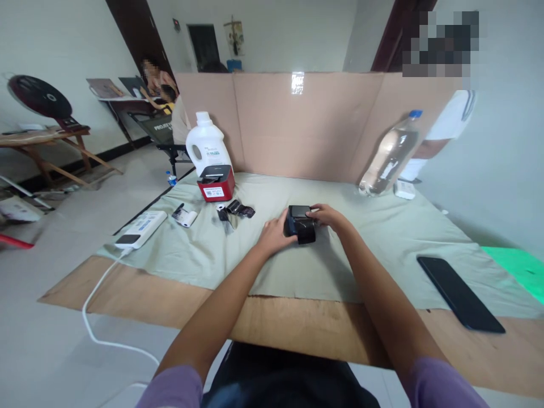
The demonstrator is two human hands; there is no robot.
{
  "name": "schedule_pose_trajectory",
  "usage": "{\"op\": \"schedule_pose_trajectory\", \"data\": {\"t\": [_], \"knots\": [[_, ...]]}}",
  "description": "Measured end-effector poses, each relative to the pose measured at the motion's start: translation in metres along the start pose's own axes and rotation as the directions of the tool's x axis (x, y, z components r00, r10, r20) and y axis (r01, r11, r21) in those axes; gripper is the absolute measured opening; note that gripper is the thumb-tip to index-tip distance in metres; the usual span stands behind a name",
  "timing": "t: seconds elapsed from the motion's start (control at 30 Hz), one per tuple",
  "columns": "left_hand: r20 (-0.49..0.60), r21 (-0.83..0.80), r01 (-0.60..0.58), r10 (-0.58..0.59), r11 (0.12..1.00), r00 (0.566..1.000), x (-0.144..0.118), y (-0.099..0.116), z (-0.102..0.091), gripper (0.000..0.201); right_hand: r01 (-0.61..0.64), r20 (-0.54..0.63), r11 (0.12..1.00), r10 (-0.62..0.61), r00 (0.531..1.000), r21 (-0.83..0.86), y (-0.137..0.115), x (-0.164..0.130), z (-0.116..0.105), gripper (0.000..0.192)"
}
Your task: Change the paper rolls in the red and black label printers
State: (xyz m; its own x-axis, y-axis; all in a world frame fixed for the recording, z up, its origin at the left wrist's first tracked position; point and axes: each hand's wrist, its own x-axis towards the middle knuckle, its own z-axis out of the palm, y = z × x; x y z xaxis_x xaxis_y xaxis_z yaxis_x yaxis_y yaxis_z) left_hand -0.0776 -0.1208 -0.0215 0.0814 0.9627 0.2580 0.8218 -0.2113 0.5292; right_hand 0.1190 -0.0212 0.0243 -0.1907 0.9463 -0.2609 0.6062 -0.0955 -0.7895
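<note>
A pale tiled floor runs off past the table's left edge to a low wooden bench (46, 139) against the white wall, and a person (159, 90) sits at a desk in the far left of the room. The plywood table (297, 323) carries a grey-green cloth (382, 238) and is walled at its far edge by a tan cardboard screen (306, 124). Near the left edge lies a white power bank (141, 228) with a white cable (97, 306) trailing to the floor. At the far left corner stand a white plastic jug (207, 143) and a small red box printer (216, 182). At the centre, the left hand (274, 233) and the right hand (325, 216) clasp a small black printer (301, 223) from either side, fingers curled on it. A clear plastic bottle (389, 156) leans at the far right corner; a black phone (459, 292) lies near the front right edge.
</note>
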Motion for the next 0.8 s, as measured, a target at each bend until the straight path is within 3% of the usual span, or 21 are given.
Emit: {"op": "schedule_pose_trajectory", "data": {"t": [0.13,0.23,0.4,0.5,0.63,0.8], "knots": [[0.033,0.106,-0.058,0.055,0.993,0.998,0.000,0.002,0.000,0.101,0.203,-0.174,0.974,-0.183,0.968,0.105,0.019,-0.012,0.018,0.043],[0.018,0.098,-0.057,0.055,0.994,0.998,-0.001,0.004,-0.002,0.094,0.283,-0.162,0.938,-0.253,0.954,0.202,0.030,-0.013,0.025,0.043],[-0.003,0.062,-0.053,0.054,0.997,0.999,-0.002,0.006,-0.004,0.087,0.248,-0.164,0.906,-0.202,0.965,0.344,0.033,-0.008,0.024,0.039],[-0.012,0.012,-0.030,0.030,0.999,0.999,-0.001,0.006,-0.002,0.094,0.225,-0.155,0.881,-0.175,0.972,0.416,0.032,-0.009,0.023,0.038],[-0.015,0.003,-0.018,0.018,1.000,1.000,-0.001,0.004,-0.001,0.106,0.181,-0.158,0.897,-0.127,0.979,0.402,0.028,-0.011,0.023,0.041],[0.001,0.052,-0.064,0.064,0.997,0.998,0.000,0.001,-0.002,0.094,0.104,-0.131,0.902,-0.054,0.990,0.418,0.021,-0.009,0.019,0.044]]}}
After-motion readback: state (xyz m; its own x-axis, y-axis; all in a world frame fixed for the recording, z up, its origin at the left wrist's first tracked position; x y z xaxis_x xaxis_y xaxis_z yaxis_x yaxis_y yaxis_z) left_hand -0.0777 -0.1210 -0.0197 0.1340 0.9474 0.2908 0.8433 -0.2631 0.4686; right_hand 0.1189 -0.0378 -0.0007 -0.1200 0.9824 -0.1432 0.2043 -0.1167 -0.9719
